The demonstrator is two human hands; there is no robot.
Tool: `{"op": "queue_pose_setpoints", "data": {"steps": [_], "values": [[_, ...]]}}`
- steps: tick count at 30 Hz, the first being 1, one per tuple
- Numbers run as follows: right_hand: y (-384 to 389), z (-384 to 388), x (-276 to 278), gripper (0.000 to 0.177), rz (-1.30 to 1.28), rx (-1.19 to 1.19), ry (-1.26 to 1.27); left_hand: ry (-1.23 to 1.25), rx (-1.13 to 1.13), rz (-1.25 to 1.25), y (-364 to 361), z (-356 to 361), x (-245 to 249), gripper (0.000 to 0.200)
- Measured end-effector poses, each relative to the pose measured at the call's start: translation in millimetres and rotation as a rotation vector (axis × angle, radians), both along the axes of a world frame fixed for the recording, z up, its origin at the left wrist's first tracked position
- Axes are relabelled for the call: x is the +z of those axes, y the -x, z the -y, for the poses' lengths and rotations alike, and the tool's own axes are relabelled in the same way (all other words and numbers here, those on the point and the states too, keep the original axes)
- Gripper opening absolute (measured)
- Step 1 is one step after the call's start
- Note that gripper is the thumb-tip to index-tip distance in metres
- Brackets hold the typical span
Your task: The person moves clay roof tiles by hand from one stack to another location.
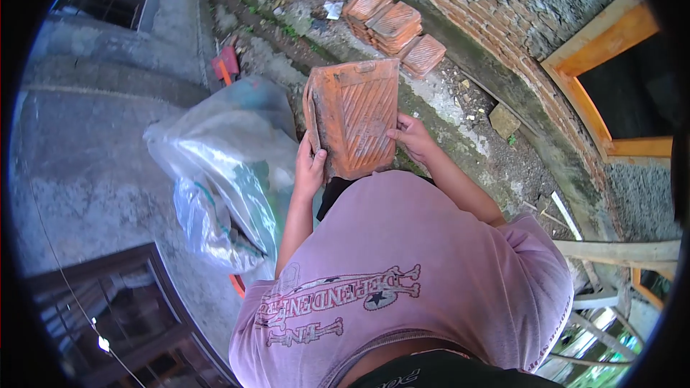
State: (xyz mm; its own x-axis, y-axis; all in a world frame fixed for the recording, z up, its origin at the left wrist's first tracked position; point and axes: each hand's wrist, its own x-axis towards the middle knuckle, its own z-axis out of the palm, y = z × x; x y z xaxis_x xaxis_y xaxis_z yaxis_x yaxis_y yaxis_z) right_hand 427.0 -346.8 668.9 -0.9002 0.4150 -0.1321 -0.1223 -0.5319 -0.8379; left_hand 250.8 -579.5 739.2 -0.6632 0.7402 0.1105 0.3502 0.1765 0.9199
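An orange clay roof tile point(363, 118) with slanting ridges and dark stains is held in front of my body. My left hand point(310, 165) grips its left edge, thumb on the near face. On the right edge my right hand point(413, 138) holds it, with the thumb on the front and the other fingers mostly hidden. A second edge shows along the left side, so more than one tile may be in my hands. Farther ahead, stacks of similar roof tiles point(394, 27) rest on the ground beside the brick wall.
A large clear plastic bag point(237, 151) bulges at my left, near a grey wall point(86, 151). Beyond it lies a red tool with an orange handle point(226, 64). Rubble and a loose stone point(504, 121) line the right side, below a wooden window frame point(575, 86).
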Motion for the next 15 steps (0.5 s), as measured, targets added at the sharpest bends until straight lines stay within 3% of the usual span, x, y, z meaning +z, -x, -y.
{"op": "queue_pose_setpoints", "data": {"steps": [8, 15], "values": [[69, -44, -14, 0.051, 0.079, -0.24, 0.0, -0.06, -0.311, 0.077, 127, -102, -23, 0.08], [182, -77, 6, 0.043, 0.139, -0.395, 0.047, -0.015, -0.413, 0.172, 255, -177, 9, 0.08]]}}
